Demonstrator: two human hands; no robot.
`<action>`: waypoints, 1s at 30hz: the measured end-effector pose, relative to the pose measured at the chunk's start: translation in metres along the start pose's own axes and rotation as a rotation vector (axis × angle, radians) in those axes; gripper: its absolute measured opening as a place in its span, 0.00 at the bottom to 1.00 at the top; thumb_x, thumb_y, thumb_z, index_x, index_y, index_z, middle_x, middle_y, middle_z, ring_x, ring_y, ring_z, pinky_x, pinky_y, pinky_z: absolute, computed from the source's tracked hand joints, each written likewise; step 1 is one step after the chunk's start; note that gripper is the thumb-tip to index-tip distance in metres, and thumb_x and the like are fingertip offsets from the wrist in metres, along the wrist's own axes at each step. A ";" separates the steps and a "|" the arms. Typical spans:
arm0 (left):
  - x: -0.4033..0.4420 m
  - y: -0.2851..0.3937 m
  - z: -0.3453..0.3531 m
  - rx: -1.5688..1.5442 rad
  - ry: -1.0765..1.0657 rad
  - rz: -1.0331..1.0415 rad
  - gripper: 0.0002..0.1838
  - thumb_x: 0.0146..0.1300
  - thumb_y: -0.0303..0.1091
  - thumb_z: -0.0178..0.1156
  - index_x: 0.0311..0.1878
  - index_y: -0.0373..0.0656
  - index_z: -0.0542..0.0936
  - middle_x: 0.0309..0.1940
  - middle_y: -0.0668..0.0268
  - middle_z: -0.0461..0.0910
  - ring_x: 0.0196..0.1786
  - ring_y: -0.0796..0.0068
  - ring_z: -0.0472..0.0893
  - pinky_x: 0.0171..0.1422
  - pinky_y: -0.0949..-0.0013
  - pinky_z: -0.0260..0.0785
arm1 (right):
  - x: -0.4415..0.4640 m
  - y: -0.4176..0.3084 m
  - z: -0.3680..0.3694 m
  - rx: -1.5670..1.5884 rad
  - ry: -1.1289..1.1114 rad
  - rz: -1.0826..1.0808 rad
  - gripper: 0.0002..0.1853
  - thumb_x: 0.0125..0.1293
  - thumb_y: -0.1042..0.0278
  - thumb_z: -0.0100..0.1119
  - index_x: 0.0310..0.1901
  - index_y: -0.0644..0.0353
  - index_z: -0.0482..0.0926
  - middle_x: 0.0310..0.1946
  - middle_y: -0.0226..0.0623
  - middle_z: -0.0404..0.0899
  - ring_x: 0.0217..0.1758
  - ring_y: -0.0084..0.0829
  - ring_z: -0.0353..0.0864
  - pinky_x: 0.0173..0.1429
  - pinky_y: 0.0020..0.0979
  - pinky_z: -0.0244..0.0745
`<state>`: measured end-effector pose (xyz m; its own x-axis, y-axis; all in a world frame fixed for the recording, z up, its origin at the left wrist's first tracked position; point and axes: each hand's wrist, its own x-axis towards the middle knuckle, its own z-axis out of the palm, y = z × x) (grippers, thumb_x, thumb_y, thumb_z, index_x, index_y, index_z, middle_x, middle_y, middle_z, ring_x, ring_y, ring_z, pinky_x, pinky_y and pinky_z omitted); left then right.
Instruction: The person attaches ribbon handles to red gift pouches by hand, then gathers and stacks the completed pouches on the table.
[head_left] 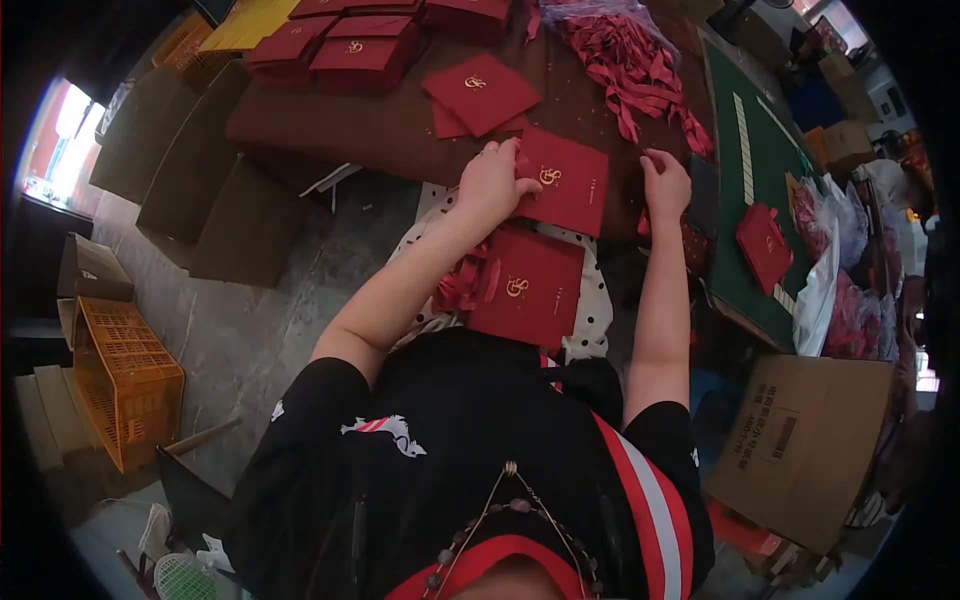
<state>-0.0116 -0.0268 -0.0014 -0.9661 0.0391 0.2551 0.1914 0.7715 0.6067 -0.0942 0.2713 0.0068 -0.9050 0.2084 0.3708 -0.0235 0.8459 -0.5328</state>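
My left hand (490,185) is closed at the left edge of a dark red paper bag (575,185) with a gold logo, its thumb on the front face. Some red ribbon shows by those fingers. My right hand (667,187) is raised beside the bag's right side, apart from it, with thumb and fingers pinched together; anything between them is too small to tell. Another red bag (535,285) lies on my lap, with loops of red ribbon (462,285) at its left. Just beyond my right fingertips is a tangled pile of red ribbons (630,70).
Flat red bags (480,95) and stacked red bags (360,50) lie on the brown-covered table (570,100). At right, a green mat (735,170) carries a red bag (765,248). Cardboard boxes (800,440) and an orange crate (125,380) stand around me.
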 end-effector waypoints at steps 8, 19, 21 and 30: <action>-0.010 0.021 -0.008 -0.114 -0.005 -0.097 0.27 0.60 0.31 0.64 0.63 0.44 0.73 0.50 0.46 0.76 0.50 0.42 0.80 0.55 0.50 0.74 | -0.065 -0.080 -0.016 0.362 0.094 -0.412 0.07 0.66 0.70 0.64 0.43 0.59 0.85 0.38 0.38 0.83 0.41 0.41 0.84 0.46 0.37 0.78; -0.005 0.017 -0.015 -0.063 0.178 0.045 0.19 0.62 0.42 0.67 0.55 0.48 0.80 0.45 0.52 0.76 0.52 0.49 0.77 0.54 0.54 0.73 | -0.088 -0.095 0.025 0.315 -0.194 -0.262 0.08 0.64 0.65 0.66 0.41 0.58 0.87 0.38 0.39 0.85 0.40 0.39 0.86 0.45 0.35 0.79; -0.006 0.020 -0.001 0.048 0.140 0.034 0.25 0.60 0.50 0.69 0.55 0.45 0.79 0.47 0.54 0.76 0.54 0.51 0.78 0.55 0.55 0.73 | -0.085 -0.093 0.027 0.316 -0.187 -0.261 0.08 0.64 0.64 0.67 0.41 0.57 0.87 0.38 0.39 0.85 0.39 0.38 0.86 0.44 0.34 0.79; -0.007 0.016 0.017 -0.110 0.167 -0.025 0.28 0.52 0.38 0.76 0.54 0.41 0.76 0.50 0.54 0.77 0.53 0.53 0.79 0.56 0.56 0.74 | -0.086 -0.107 0.023 0.436 -0.133 -0.276 0.08 0.63 0.63 0.68 0.38 0.58 0.86 0.34 0.36 0.86 0.35 0.36 0.87 0.39 0.34 0.79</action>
<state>-0.0043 -0.0036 -0.0062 -0.9304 -0.0921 0.3548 0.1943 0.6967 0.6905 -0.0235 0.1520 0.0143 -0.8858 -0.0809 0.4569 -0.4166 0.5724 -0.7062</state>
